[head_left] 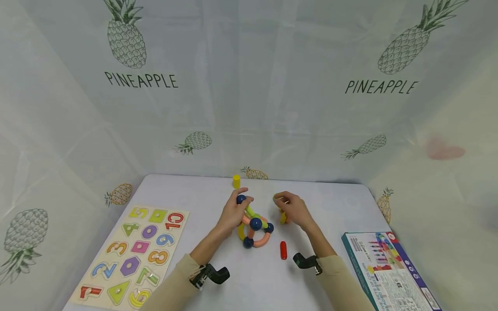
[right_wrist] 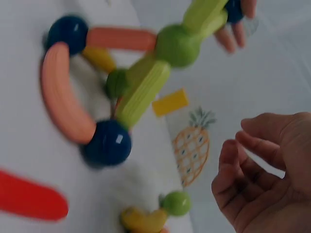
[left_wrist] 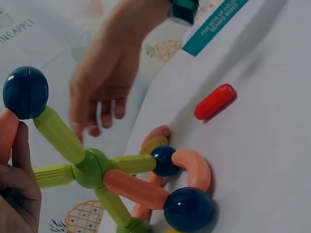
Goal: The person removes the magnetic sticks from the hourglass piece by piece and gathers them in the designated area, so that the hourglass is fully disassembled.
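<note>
The left hand [head_left: 232, 213] grips the top end of a magnetic-looking ball-and-rod frame [head_left: 255, 223] of dark blue and green balls with lime and salmon rods, standing tilted at the middle of the white table [head_left: 241, 285]. The right hand [head_left: 293, 209] hangs with loosely bent, empty fingers above yellow curved rods [head_left: 283, 217], while a red rod [head_left: 283, 250] lies nearer the person.

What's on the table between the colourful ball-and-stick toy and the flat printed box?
A short, rounded red stick lies there in the head view, nearer the toy.
</note>
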The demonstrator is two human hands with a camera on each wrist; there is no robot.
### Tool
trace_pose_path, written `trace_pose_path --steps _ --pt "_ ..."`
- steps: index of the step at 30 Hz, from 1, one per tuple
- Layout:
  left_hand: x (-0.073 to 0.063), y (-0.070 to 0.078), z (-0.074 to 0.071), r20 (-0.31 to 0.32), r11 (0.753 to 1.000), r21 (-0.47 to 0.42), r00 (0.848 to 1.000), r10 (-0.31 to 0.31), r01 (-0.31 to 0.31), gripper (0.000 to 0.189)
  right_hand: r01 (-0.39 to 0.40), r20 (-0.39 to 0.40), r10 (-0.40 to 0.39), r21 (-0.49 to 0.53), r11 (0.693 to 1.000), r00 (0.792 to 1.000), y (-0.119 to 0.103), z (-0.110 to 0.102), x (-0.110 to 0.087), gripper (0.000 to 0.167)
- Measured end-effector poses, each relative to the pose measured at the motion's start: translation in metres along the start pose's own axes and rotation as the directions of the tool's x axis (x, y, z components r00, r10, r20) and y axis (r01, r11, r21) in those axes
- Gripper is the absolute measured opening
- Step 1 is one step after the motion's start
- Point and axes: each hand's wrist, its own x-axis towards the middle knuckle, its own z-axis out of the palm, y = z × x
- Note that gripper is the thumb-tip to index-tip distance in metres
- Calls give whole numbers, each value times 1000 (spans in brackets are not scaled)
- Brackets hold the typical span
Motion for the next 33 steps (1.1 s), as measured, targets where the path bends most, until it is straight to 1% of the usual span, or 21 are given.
trace_pose_path --steps 1,4,8,11,14,16,18,23,26,29,33 --pt "2 0 0 10 1000 3 1000 -7 7 45 32 15 -33 23 999 999 -7 2 0 28" --pt "8 1 -3 52 1000 10 999 1 -1 47 116 58 -120 62 991 991 -29 9 -1 29" --pt "13 1 -6 110 1000 1 994 15 -16 49 221 111 -227 63 973 968 -53 19 -2 34" --pt "14 1 -9 148 1000 -6 989 30 -30 51 277 146 -279 33 960 949 -63 26 -1 39" --pt "15 1 -8 177 998 -7 982 60 -59 55 331 183 -329 21 943 926 -67 30 1 45" --pt "16 1 -7 186 997 -11 980 71 -70 56 354 197 -349 10 935 916 -68 32 2 47" --pt "17 1 -7 191 997 -18 979 71 -69 58 370 202 -363 4 929 910 -69 33 3 47" --pt "16 1 -7 192 999 -51 981 26 -16 58 380 177 -367 -46 924 913 -69 37 6 42" --pt "15 0 -8 196 998 -66 981 13 0 59 370 161 -358 -54 927 920 -69 38 5 41" --pt "13 0 -10 199 997 -72 980 8 6 57 336 137 -328 -33 941 935 -69 38 4 42" --pt "9 -1 -14 185 997 -72 983 -1 15 52 284 94 -283 1 959 955 -67 37 3 41"
